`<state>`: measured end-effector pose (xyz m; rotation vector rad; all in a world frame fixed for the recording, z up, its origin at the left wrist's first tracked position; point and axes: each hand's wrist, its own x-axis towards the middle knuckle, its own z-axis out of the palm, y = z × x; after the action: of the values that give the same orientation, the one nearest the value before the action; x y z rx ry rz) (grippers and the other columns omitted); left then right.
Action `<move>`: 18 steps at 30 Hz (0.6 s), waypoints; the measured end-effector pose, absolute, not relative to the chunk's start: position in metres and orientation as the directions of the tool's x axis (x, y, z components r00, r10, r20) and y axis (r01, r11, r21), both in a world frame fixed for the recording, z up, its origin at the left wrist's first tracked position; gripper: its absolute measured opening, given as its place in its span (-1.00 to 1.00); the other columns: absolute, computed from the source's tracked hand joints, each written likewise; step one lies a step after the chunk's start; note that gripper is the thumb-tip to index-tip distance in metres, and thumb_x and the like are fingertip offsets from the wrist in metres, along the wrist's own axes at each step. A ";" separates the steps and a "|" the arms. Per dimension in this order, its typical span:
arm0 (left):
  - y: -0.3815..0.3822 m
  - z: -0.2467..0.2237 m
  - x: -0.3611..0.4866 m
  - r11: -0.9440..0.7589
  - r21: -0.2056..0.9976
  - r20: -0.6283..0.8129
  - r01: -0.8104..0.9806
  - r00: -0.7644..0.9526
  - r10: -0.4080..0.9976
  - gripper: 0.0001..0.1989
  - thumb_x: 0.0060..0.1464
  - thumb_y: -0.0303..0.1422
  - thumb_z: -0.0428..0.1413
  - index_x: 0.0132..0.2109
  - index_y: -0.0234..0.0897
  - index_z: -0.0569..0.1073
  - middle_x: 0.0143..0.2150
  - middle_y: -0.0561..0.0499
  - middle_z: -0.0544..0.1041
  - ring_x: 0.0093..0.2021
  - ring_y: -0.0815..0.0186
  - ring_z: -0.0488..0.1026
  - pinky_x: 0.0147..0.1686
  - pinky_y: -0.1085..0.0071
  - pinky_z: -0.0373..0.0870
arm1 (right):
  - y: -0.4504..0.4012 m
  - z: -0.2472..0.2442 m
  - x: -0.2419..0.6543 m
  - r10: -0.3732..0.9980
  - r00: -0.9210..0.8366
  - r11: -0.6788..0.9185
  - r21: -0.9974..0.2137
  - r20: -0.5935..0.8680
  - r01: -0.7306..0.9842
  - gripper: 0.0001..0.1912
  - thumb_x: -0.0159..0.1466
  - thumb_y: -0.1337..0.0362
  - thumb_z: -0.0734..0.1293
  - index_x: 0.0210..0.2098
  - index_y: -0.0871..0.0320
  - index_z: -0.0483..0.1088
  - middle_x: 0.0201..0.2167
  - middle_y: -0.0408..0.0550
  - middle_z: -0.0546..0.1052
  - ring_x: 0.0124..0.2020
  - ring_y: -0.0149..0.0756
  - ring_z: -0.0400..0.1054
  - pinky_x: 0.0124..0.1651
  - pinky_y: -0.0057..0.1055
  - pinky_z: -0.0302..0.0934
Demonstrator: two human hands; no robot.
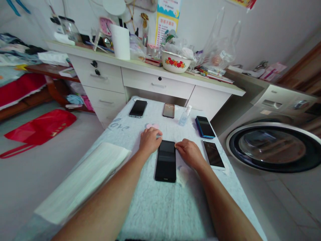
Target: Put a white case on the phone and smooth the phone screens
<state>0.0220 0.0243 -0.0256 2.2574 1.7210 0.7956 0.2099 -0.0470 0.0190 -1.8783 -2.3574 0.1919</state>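
Observation:
A black smartphone (166, 162) lies face up on the cloth-covered table, between my two hands. My left hand (149, 140) is closed near its top left corner, with a small light-blue bit showing at the fingertips; what this is I cannot make out. At the top right corner, the bent fingers of my right hand (188, 151) pinch the phone's edge. To the right of that hand lies a white-framed phone (214, 154), with a blue-edged phone (205, 127) beyond it. A clear spray bottle (185, 116) stands past my hands, beside a phone case (169, 110).
Another dark phone (138, 108) rests at the table's far left. A folded whitish cloth or paper (85, 180) lies along the left edge. Behind stands a white desk (157, 80) bearing a flowered enamel bowl (176, 62). A washing machine (281, 100) is at right, a red bag (43, 127) on the floor.

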 end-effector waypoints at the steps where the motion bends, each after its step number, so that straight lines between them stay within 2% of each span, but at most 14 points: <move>1: 0.024 -0.026 0.022 -0.305 0.458 0.295 0.835 0.181 0.938 -0.84 -0.02 -0.32 0.11 -0.24 -0.11 0.51 -0.14 0.02 0.48 -0.08 0.15 0.37 -0.08 0.22 0.28 | -0.048 0.020 0.211 0.972 -0.236 0.234 -0.175 0.008 0.956 -0.66 0.37 0.18 0.10 -0.26 0.09 0.49 -0.37 -0.08 0.43 -0.27 -0.38 0.31 -0.21 -0.50 0.02; 10: 0.025 -0.026 0.023 -0.303 0.469 0.293 0.830 0.177 0.940 -0.85 -0.02 -0.33 0.11 -0.25 -0.12 0.51 -0.13 0.02 0.48 -0.08 0.15 0.37 -0.08 0.22 0.28 | -0.054 0.026 0.216 0.940 -0.340 0.324 -0.238 -0.028 0.916 -0.67 0.34 0.24 0.14 -0.37 0.14 0.49 -0.42 -0.09 0.43 -0.32 -0.40 0.31 -0.23 -0.51 0.03; 18: 0.025 -0.026 0.022 -0.310 0.470 0.290 0.827 0.187 0.939 -0.85 -0.01 -0.34 0.09 -0.25 -0.12 0.51 -0.14 0.01 0.48 -0.09 0.15 0.37 -0.08 0.22 0.28 | -0.055 0.029 0.220 0.889 -0.458 0.422 -0.328 -0.034 0.845 -0.72 0.30 0.33 0.17 -0.35 0.13 0.52 -0.42 -0.11 0.49 -0.34 -0.41 0.32 -0.24 -0.52 0.07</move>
<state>0.0218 0.0248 -0.0257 2.2509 1.7051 0.7926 0.2204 -0.0554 0.0290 -1.5496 -2.5247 0.4534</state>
